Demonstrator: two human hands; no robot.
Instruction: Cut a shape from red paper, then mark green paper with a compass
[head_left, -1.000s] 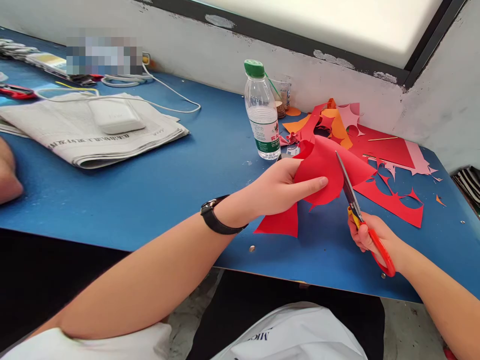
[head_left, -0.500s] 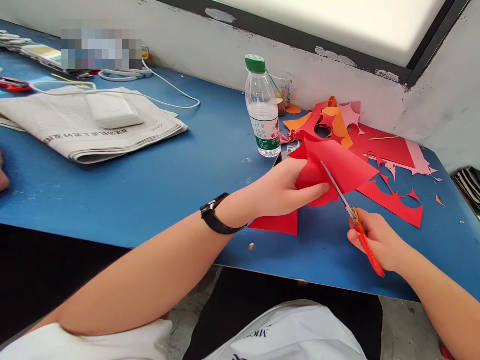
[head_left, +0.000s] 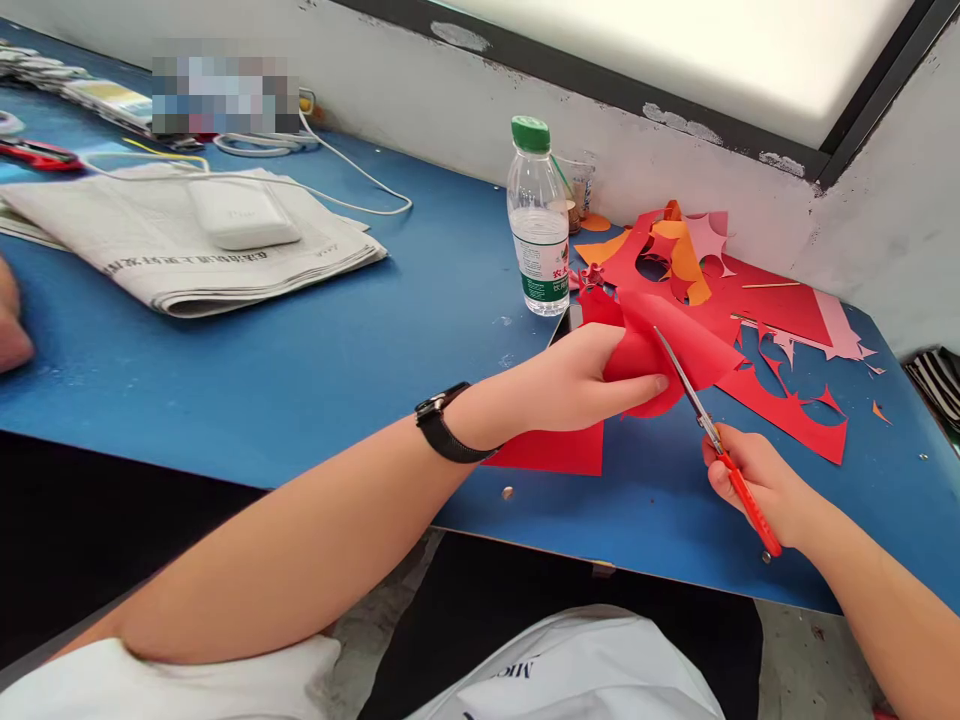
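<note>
My left hand (head_left: 592,385) is closed on a curled sheet of red paper (head_left: 697,345), thumb on the near side, fingers hidden behind it. My right hand (head_left: 765,485) grips red-handled scissors (head_left: 705,420), fingers wrapped round the handles. The scissor blades point up and left, against the red paper close to my left thumb tip. Whether the blades are fully together I cannot tell. Under my left wrist another flat red sheet (head_left: 559,452) lies on the blue table (head_left: 360,390).
A water bottle with a green cap (head_left: 531,134) stands beyond my left hand. Red, pink and orange paper scraps (head_left: 780,290) spread along the wall. Folded newspaper (head_left: 322,262) with a white case (head_left: 244,215) lies left. Another person's hand (head_left: 11,320) shows at the left edge.
The view has shifted slightly. The red paper's right edge has drawn in a little as it curls. Both hands keep their hold, and the other person's hand shows more at left.
</note>
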